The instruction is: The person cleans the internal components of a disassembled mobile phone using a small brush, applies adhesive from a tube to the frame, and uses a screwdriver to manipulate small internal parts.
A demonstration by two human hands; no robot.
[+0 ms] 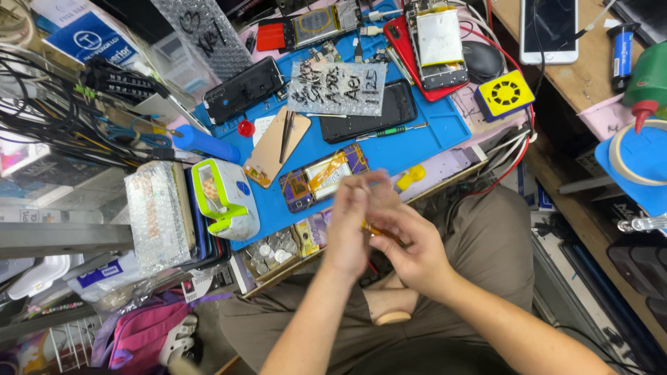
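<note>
Two bare hands meet above the person's lap, just below the near edge of the blue work mat (424, 139) on the table. Left hand (351, 222) and right hand (410, 243) touch at the fingertips, and the fingers of both are pressed together in a pinch on one small amber-coloured part (379, 231); motion blur hides what kind of part it is. One opened phone (323, 177), its purple and gold innards exposed, lies on the mat just beyond the hands. Farther back on the mat lie two dark phones, one (243, 89) at the left and one (372, 114) at the centre, and one red-framed opened phone (431, 48). One tan card carries one pair of tweezers (286, 135). One green-handled screwdriver (392, 130) lies beside the central dark phone. One white and green device (226, 198) stands at the mat's left edge, and one small tray of coins (271, 253) sits near it.
</note>
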